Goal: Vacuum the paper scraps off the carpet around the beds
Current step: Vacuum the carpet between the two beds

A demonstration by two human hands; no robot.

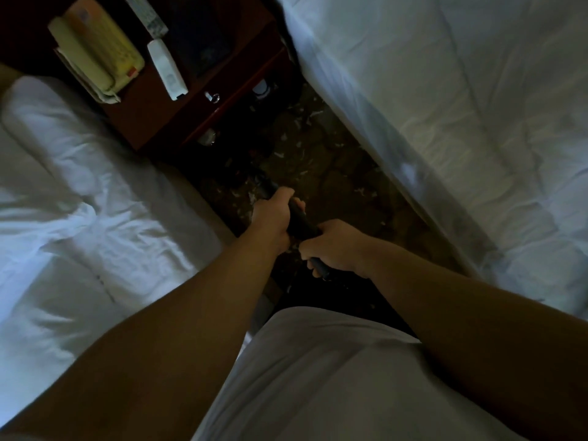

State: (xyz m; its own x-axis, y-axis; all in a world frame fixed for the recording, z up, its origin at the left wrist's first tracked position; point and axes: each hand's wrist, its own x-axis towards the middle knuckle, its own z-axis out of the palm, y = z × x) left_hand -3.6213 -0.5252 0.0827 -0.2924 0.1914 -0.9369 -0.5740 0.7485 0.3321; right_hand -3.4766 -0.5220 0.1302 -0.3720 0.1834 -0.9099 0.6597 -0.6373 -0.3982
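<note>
- Person stands in the gap btwn two beds, both arms stretched fwd & down. Light is dim, so detail is poor.
- L hand (274, 214) wraps the vacuum wand (301, 221) further down the shaft, fingers curled round it. Prob. the steering hand.
- R hand (335, 246) grips the wand's upper end, nearer the body, fingers curled tight round the handle. Prob. the pushing hand. A two-hand hold suits a long tube worked in a narrow aisle.
- Wand runs from the hands fwd & left toward the nightstand (178, 116). Its nozzle end is lost in shadow, so can't tell if it touches the floor.
- Paper scraps (280, 154): many small white bits scattered over the dark patterned carpet (343, 173). Thickest ahead of the hands, near the nightstand foot & along the edge of the R bed (445, 106); a few lie just beside the hands.
- L bed (79, 192) w/ rumpled white sheets hems in the other side, so strokes likely run fwd/back only.
- Nightstand top holds a cream phone (95, 55) & a white remote (167, 71), well apart from the work.
- Judgement: lots left to pick up. Next need is slow passes along the bed edges, where hanging linen could get sucked in.
</note>
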